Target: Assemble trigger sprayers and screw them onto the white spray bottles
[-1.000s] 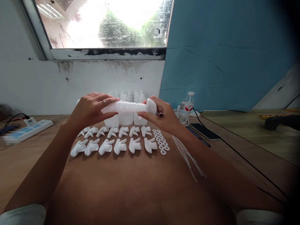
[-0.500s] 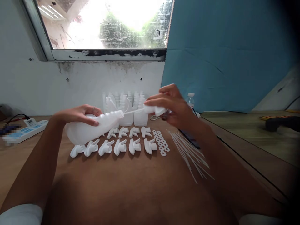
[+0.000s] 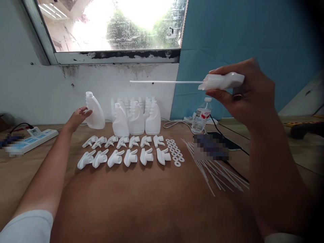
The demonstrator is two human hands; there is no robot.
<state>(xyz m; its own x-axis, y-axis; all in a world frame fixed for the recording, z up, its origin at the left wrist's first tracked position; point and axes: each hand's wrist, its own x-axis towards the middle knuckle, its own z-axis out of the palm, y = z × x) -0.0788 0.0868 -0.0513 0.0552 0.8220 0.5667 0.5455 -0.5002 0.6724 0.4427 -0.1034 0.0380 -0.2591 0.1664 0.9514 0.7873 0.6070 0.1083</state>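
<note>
My left hand [image 3: 79, 118] grips a white plastic spray bottle [image 3: 95, 113] by its side, at the back left of the table; the bottle is nearly upright and its neck is uncapped. Raised on the right, my right hand [image 3: 249, 87] is closed around a white trigger spray head [image 3: 220, 81]. A thin white dip tube [image 3: 164, 82] sticks out of that head, pointing left, well apart from the bottle. Two rows of loose trigger spray heads [image 3: 130, 158] lie on the table between my arms, with several small white ring washers [image 3: 177, 164] beside them.
Several white bottles [image 3: 137, 118] stand together at the back by the wall. Loose tubes [image 3: 212, 175] are spread at the right, near a dark phone [image 3: 225, 141] and a clear water bottle [image 3: 201, 116]. A power strip [image 3: 35, 141] lies at the left.
The tube has come out of the bottle's neck. My right hand has lifted the spray head up and right, while my left has moved the bottle back and stood it nearly upright.
</note>
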